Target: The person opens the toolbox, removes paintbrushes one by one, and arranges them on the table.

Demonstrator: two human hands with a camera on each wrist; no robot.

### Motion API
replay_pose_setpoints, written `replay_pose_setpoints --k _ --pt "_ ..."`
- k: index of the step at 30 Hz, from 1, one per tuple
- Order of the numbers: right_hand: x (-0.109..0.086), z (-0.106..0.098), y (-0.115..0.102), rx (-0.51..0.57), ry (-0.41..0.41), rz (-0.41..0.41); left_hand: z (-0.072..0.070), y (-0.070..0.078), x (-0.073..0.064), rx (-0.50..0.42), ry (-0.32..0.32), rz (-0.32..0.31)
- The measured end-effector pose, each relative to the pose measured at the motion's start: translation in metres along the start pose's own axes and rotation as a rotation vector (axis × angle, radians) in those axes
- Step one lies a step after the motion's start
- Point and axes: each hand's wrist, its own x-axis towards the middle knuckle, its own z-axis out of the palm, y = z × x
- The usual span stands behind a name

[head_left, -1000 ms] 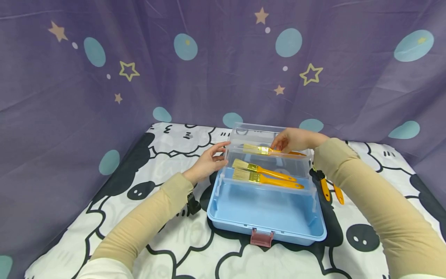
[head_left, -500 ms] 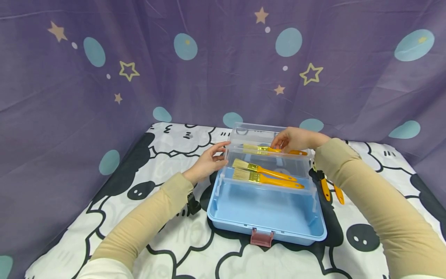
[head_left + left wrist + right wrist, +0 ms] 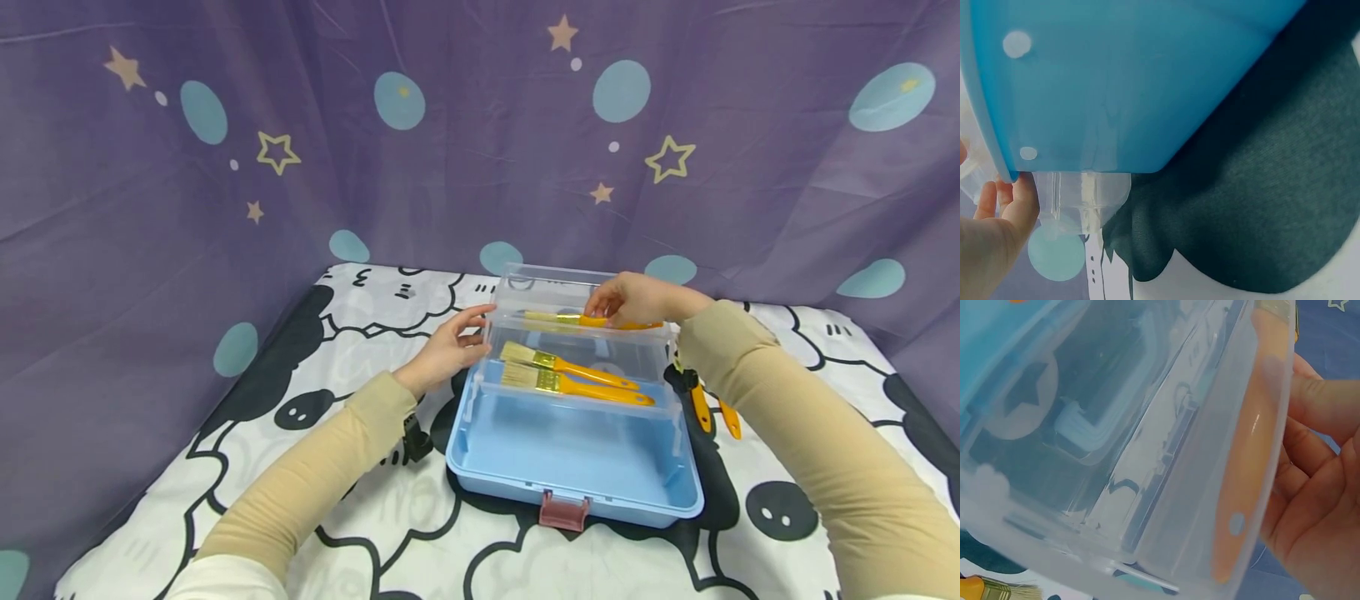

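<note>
A light blue toolbox [image 3: 555, 454] stands with its clear tiered trays raised at the back. My right hand [image 3: 637, 298] pinches the orange handle of a paintbrush [image 3: 558, 318] at the upper tray [image 3: 517, 327]. In the right wrist view, that paintbrush's handle [image 3: 1249, 456] shows through the clear tray wall, with my hand [image 3: 1325, 487] behind it. Two more paintbrushes, one thinner [image 3: 592, 374] and one wider [image 3: 600, 392], lie in the lower tray. My left hand [image 3: 446, 354] touches the trays' left end with fingers spread; in the left wrist view its fingertips [image 3: 1025, 194] meet the box edge.
Two orange handles [image 3: 701, 408] lie right of the box, partly behind my right sleeve. A paintbrush [image 3: 997, 589] lies on the cloth in the right wrist view. The pink latch [image 3: 564, 511] hangs open in front. A purple curtain [image 3: 450, 192] rises behind.
The pinched paintbrush has turned slightly, so its bristles and ferrule look narrower, and its handle has risen a little with my right hand. My left hand and the box stay put.
</note>
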Motion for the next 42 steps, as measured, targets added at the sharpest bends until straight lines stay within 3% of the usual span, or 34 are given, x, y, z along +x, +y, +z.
replay_pose_setpoints --k 31,42 --pt "-0.014 -0.011 -0.007 0.097 0.137 -0.007 0.000 0.000 0.003 -0.001 0.002 0.006" --pt "-0.025 0.001 -0.010 0.172 0.157 -0.010 0.000 -0.002 0.002 0.005 0.005 -0.006"
